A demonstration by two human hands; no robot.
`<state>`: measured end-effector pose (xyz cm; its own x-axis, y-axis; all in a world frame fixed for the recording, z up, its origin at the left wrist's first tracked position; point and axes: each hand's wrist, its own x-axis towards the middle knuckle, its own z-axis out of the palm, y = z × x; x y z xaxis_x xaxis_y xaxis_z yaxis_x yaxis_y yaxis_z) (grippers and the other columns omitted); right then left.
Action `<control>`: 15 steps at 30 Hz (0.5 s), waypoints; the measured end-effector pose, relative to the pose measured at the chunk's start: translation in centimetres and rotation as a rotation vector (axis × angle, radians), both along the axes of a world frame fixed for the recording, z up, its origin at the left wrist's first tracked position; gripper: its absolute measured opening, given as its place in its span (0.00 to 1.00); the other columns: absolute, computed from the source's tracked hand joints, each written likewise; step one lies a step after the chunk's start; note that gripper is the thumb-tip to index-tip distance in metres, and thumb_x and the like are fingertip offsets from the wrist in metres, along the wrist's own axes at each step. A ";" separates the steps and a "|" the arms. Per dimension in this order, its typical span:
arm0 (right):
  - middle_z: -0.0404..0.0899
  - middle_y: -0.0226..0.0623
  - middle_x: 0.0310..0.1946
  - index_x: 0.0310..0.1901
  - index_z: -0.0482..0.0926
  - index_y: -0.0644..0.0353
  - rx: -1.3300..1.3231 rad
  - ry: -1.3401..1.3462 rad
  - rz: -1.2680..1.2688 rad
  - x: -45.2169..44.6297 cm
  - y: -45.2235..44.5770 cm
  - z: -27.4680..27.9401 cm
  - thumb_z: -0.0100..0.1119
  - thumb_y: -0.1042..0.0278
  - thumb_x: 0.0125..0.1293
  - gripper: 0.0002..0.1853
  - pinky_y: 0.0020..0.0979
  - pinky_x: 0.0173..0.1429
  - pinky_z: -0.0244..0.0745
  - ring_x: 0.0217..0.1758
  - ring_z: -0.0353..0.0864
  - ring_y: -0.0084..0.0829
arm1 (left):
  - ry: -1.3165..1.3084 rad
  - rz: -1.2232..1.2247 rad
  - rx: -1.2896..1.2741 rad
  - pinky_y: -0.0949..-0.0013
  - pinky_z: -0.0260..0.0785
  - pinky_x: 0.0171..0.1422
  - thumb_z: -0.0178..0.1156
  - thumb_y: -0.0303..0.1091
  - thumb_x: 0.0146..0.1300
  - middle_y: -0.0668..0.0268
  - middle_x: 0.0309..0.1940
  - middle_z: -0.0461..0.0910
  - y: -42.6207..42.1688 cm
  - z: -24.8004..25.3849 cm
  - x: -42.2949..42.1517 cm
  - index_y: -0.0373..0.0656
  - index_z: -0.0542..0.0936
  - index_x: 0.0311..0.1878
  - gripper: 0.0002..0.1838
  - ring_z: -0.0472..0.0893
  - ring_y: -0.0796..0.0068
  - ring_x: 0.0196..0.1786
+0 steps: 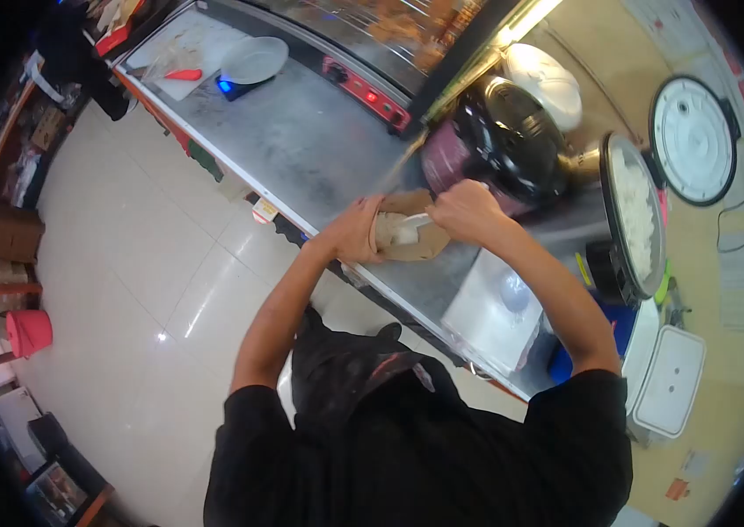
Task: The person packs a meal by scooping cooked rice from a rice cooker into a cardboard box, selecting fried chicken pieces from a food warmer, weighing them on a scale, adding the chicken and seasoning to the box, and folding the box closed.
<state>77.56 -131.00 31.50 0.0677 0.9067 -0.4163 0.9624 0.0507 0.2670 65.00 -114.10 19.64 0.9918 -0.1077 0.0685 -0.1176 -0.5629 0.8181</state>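
My left hand (352, 230) is wrapped round the near side of an open brown cardboard food box (425, 246) at the counter's front edge. My right hand (467, 212) is closed on the handle of a white rice paddle (409, 230), whose blade is down inside the box. Pale food that looks like rice (387, 227) lies in the box, partly covered by the paddle and my fingers. To the right stands an open rice cooker (605, 189) full of white rice (634, 215).
A dark closed cooker (512, 140) stands just behind the box. The metal counter (301, 132) bears a plate (254, 60) on a scale and a red-handled knife (184, 75). Right of me are a white sheet stack (490, 316) and a lidded tub (669, 382). Another person (82, 57) stands far left.
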 end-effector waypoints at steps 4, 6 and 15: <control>0.82 0.34 0.20 0.20 0.83 0.51 0.001 0.062 -0.004 -2.1 4.0 -1.1 0.60 0.64 0.49 0.05 0.39 0.25 0.74 0.26 0.84 0.37 | -0.065 -0.145 0.062 0.54 0.60 0.68 0.75 0.40 0.31 0.44 0.55 0.71 7.4 -0.1 0.1 0.34 0.59 0.65 0.54 0.69 0.43 0.60; 0.82 0.35 0.20 0.21 0.83 0.51 0.090 0.065 -0.001 -2.9 7.5 -1.4 0.59 0.64 0.50 0.06 0.40 0.25 0.75 0.24 0.84 0.37 | -0.164 -0.132 0.105 0.51 0.61 0.67 0.75 0.41 0.31 0.45 0.53 0.72 8.6 -1.3 0.4 0.35 0.61 0.64 0.53 0.69 0.43 0.59; 0.80 0.39 0.19 0.24 0.84 0.49 0.115 0.006 -0.218 -2.0 18.6 -3.9 0.60 0.60 0.51 0.07 0.40 0.28 0.76 0.24 0.83 0.38 | -0.077 -0.025 -0.173 0.54 0.67 0.60 0.75 0.41 0.29 0.44 0.51 0.73 17.5 -4.3 0.4 0.34 0.64 0.59 0.50 0.73 0.46 0.55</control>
<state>75.57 -112.38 27.56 0.2645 0.9125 -0.3120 0.9490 -0.1887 0.2528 65.37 -96.55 15.30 0.9800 -0.1125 0.1639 -0.1961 -0.4108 0.8904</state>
